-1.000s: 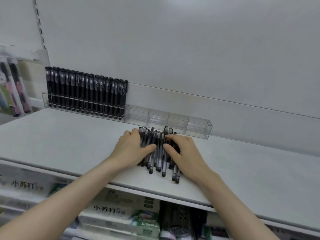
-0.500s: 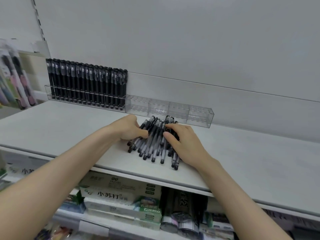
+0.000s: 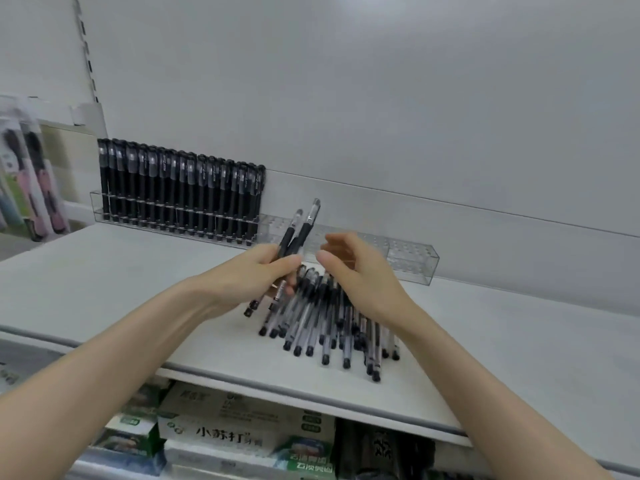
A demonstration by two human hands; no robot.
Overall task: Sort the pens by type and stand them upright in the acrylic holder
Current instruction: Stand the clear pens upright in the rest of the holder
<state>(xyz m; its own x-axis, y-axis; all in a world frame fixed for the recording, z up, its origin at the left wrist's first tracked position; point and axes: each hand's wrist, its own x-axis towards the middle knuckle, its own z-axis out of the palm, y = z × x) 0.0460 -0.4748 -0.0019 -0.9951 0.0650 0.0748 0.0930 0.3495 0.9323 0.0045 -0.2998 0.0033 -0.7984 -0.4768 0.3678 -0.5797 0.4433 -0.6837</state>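
The left hand (image 3: 256, 277) had its grip clamped around two pens (image 3: 304, 226), fingers and thumb curled about their lower halves. Both pens were raised off the shelf and slanted up and to the right, their capped ends the highest part. Just beside it, the right hand (image 3: 356, 271) hovered with its grip apart: fingers loosely curled, thumb a little way from the forefinger, holding nothing that I could see, though it was blurred.

Under both hands lay the pile of pens (image 3: 322, 317), clear-barrelled with dark ends, fanned out flat on the white shelf (image 3: 104, 271) with their near ends pointing toward its front edge.

Behind the pile, along the back wall (image 3: 381, 98), ran the long clear holder (image 3: 408, 258). Its left part was filled by a row of black pens (image 3: 180, 192) standing upright side by side; the part behind the hands showed only its holes.

Far left hung some packets (image 3: 31, 178), too blurred to read. Below the shelf sat boxes (image 3: 242, 431) printed in green and white.
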